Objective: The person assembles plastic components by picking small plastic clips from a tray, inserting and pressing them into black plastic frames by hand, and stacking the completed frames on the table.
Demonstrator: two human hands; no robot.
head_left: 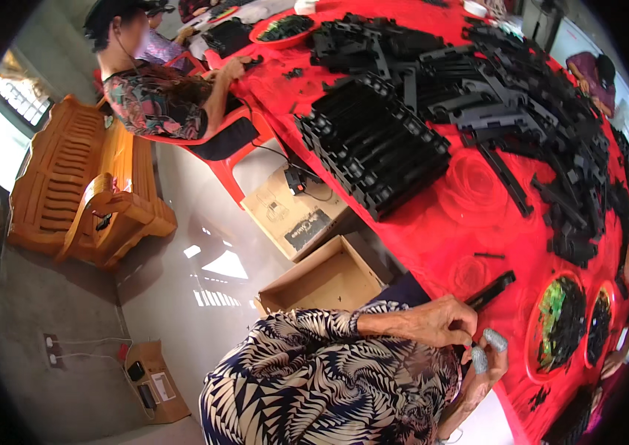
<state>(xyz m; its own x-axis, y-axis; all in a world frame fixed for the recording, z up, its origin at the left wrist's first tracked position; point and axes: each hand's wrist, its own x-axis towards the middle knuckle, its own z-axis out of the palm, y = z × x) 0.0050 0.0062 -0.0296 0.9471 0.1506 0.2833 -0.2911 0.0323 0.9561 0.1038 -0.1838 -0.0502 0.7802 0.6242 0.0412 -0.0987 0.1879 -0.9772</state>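
Observation:
My left hand [444, 320] is closed, with a long black plastic bar [494, 289] jutting out beyond its knuckles over the red table. Close against it is my right hand [486, 363], fingers bent inward and two fingertips wrapped in silver tape. A tiny dark bit shows between the two hands, too small to name. Past the bar, a thin black strip [488, 256] lies on the cloth. Nearby stands a red tray [531, 348] of small black and green pieces.
A stack of black plastic parts [373, 141] stands at the red-covered table's [470, 185] edge, with loose bars [507, 111] heaped beyond. Below are an open cardboard box [314, 285] and a closed carton [277, 208]. Co-workers sit around the table; a wooden bench [70, 170] is left.

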